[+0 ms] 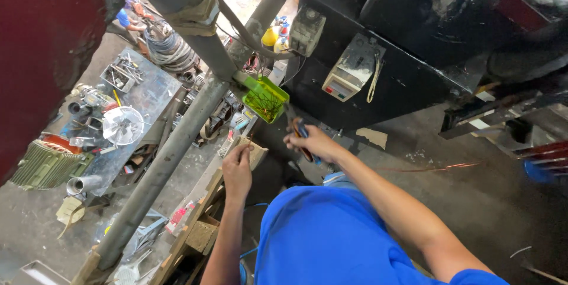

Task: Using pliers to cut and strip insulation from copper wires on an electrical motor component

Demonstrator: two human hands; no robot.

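Your right hand (pixel 312 142) grips what look like pliers (pixel 302 137), your left hand (pixel 236 169) pinches the wooden block (pixel 253 154), copper wire (pixel 438 168) still loose.

A cluttered repair workshop for electric motors: a ribbed green motor (pixel 44 164) sits on the grimy concrete floor (pixel 35 232), a white fan blade (pixel 122 125) and loose metal parts cover a steel table (pixel 155 93), coils of wire (pixel 168 45) lie beyond, and a black machine (pixel 414 54) carries a switch box (pixel 349 72)
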